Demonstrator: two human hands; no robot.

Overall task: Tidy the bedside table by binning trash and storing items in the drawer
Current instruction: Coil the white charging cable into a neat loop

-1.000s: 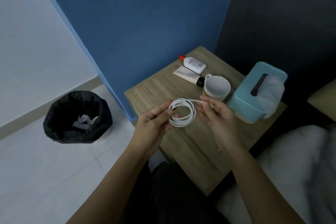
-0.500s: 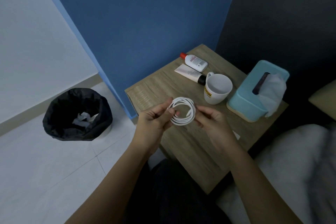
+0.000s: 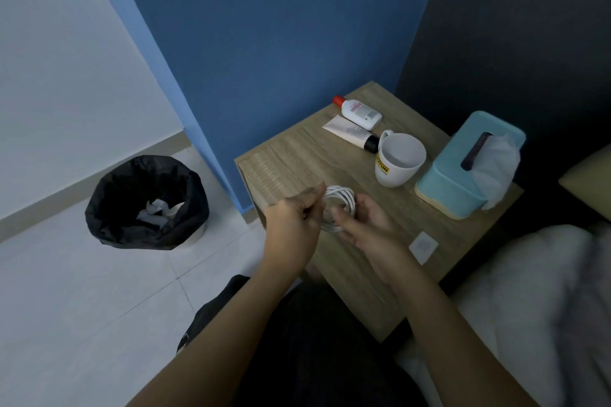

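A coiled white cable (image 3: 341, 200) hangs above the front left part of the wooden bedside table (image 3: 297, 155). My left hand (image 3: 294, 225) pinches its left side, and my right hand (image 3: 363, 225) cups its right and lower side, so part of the coil is hidden. On the table lie a white bottle with a red cap (image 3: 358, 111), a cream tube with a black cap (image 3: 350, 134) and a small white square item (image 3: 423, 246). A white mug (image 3: 398, 160) stands beside them. The black-lined bin (image 3: 147, 203) on the floor to the left holds crumpled paper.
A light blue tissue box (image 3: 463, 172) with a tissue sticking out stands at the table's right edge. A blue wall runs behind the table and a dark panel to its right. White bedding (image 3: 545, 291) fills the lower right. No drawer is visible.
Both hands have drawn closer together and lower around the coil. My right hand now wraps its side instead of pinching the cable's end. The small white square on the table has come into sight.
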